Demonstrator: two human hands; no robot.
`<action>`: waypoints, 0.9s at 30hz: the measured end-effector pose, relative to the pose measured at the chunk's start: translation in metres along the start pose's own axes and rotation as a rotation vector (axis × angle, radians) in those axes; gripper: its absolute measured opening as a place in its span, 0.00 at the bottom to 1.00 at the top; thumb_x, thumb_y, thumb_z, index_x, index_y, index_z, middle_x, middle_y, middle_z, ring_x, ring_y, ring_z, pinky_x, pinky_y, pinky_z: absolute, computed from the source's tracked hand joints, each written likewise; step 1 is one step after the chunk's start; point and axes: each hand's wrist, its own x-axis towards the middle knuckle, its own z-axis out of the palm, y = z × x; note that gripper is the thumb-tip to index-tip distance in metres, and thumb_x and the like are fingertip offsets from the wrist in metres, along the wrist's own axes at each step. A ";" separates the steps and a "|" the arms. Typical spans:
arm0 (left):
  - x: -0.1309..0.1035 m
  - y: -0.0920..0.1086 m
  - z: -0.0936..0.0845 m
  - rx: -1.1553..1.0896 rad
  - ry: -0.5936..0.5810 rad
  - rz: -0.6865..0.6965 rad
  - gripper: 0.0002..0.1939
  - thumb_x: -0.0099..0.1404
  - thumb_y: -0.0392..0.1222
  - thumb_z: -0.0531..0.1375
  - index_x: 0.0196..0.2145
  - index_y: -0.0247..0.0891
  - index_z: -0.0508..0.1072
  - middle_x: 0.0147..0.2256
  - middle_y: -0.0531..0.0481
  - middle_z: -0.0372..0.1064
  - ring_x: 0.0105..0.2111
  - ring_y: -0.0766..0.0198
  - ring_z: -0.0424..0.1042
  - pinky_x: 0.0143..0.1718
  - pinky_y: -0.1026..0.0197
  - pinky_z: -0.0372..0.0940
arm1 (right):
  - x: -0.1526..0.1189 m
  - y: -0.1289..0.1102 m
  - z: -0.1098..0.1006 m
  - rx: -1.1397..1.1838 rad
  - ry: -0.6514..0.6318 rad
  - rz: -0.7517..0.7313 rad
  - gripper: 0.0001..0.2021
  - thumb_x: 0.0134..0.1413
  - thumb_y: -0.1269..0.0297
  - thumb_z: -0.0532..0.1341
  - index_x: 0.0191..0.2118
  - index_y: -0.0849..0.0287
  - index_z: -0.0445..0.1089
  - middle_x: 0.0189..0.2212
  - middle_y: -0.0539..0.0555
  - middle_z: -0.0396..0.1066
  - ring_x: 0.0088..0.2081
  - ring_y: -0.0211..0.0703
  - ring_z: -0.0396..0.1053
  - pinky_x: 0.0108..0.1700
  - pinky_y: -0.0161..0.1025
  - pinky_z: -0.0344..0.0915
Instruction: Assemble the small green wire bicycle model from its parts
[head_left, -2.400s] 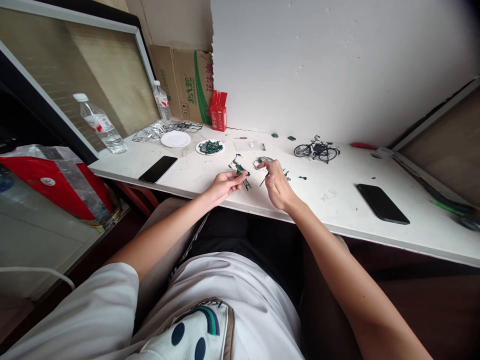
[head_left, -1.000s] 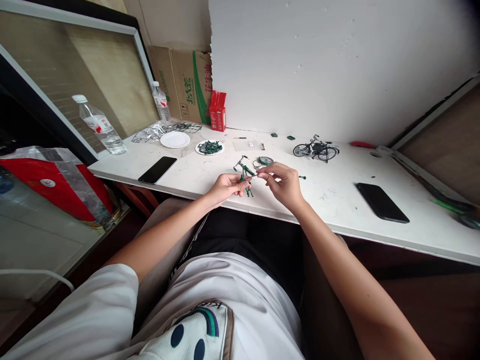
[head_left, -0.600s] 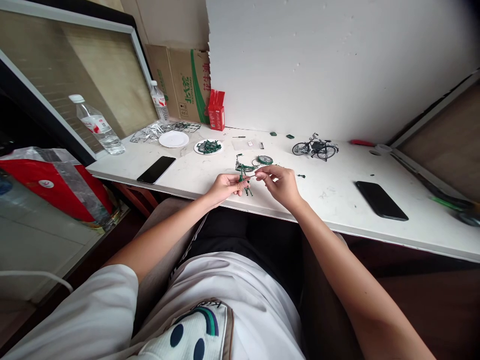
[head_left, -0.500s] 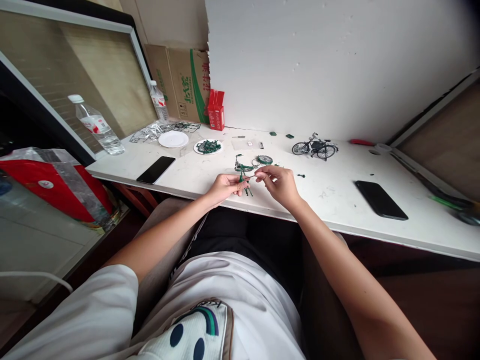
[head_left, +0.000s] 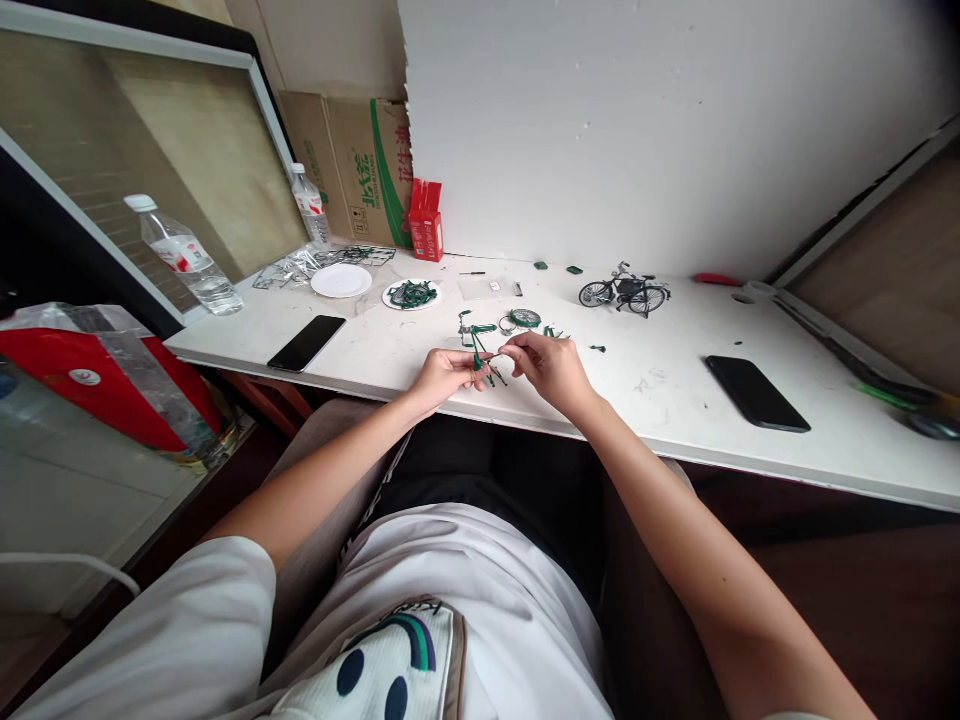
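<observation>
Green frame (head_left: 478, 362) pinched in one hand, tool (head_left: 492, 356) in the other

The hands are close together above the near edge of the white counter (head_left: 645, 400). The left hand (head_left: 442, 378) pinches the small green bicycle frame between thumb and fingers, with the handlebar end pointing away from the person and thin green legs jutting out below the fingertips. The right hand (head_left: 551, 372) grips the slim dark tool, which points toward the left fingertips. Whether its tip touches the frame is too small to tell.

Just beyond the hands lies a wheel (head_left: 525, 318) with a thin ring beside it, and some green bits (head_left: 555, 332) show partly behind the right hand. A small part (head_left: 598, 348) lies alone to the right. Farther back stands a dark bike (head_left: 628, 287), with a red object (head_left: 716, 279) to its right and a phone (head_left: 757, 392) nearer the front.

To the left, one plate (head_left: 386, 298) carries a heap of green parts (head_left: 414, 293), next to a white disc (head_left: 341, 281). A second phone (head_left: 307, 343) lies near the front edge. Two bottles, one near (head_left: 191, 260) and one far (head_left: 310, 205), stand on that side. A red box (head_left: 426, 225) stands against the carton (head_left: 349, 170) at the back.
</observation>
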 end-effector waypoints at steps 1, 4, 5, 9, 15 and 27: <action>-0.001 0.001 0.001 0.000 0.008 -0.002 0.28 0.48 0.52 0.79 0.43 0.32 0.86 0.35 0.40 0.81 0.25 0.68 0.71 0.29 0.61 0.58 | 0.000 -0.001 0.000 -0.014 0.000 -0.008 0.26 0.72 0.39 0.54 0.39 0.56 0.77 0.21 0.51 0.75 0.21 0.41 0.69 0.32 0.38 0.67; -0.002 0.003 0.003 0.006 0.026 -0.004 0.29 0.46 0.53 0.80 0.43 0.31 0.86 0.36 0.39 0.81 0.25 0.67 0.71 0.29 0.61 0.58 | 0.000 -0.002 0.001 -0.044 0.000 -0.017 0.27 0.72 0.38 0.53 0.38 0.57 0.76 0.20 0.51 0.73 0.21 0.42 0.70 0.32 0.38 0.65; -0.002 0.003 0.003 0.009 0.030 0.000 0.30 0.46 0.53 0.80 0.42 0.31 0.86 0.35 0.40 0.81 0.25 0.67 0.71 0.29 0.61 0.58 | -0.001 -0.002 0.002 -0.049 0.000 -0.016 0.28 0.72 0.38 0.52 0.38 0.57 0.76 0.19 0.51 0.72 0.21 0.42 0.70 0.31 0.38 0.65; -0.003 0.002 0.005 0.027 0.047 0.016 0.30 0.44 0.54 0.80 0.41 0.32 0.86 0.33 0.42 0.81 0.25 0.65 0.73 0.29 0.61 0.59 | -0.002 -0.003 0.003 -0.059 -0.002 -0.018 0.27 0.72 0.38 0.52 0.38 0.57 0.75 0.19 0.51 0.71 0.21 0.41 0.68 0.30 0.38 0.63; -0.002 0.003 0.007 0.016 0.088 0.027 0.30 0.45 0.54 0.80 0.42 0.33 0.86 0.34 0.41 0.81 0.27 0.63 0.75 0.29 0.61 0.59 | -0.001 -0.001 0.005 0.048 -0.043 -0.060 0.15 0.76 0.53 0.52 0.44 0.56 0.71 0.34 0.55 0.77 0.26 0.42 0.71 0.33 0.40 0.67; -0.003 0.003 0.008 0.005 0.096 0.019 0.30 0.45 0.52 0.80 0.43 0.32 0.86 0.33 0.41 0.81 0.26 0.64 0.74 0.29 0.61 0.60 | -0.002 0.005 0.008 0.086 -0.034 0.007 0.12 0.75 0.56 0.54 0.41 0.56 0.70 0.28 0.53 0.76 0.30 0.44 0.76 0.37 0.39 0.69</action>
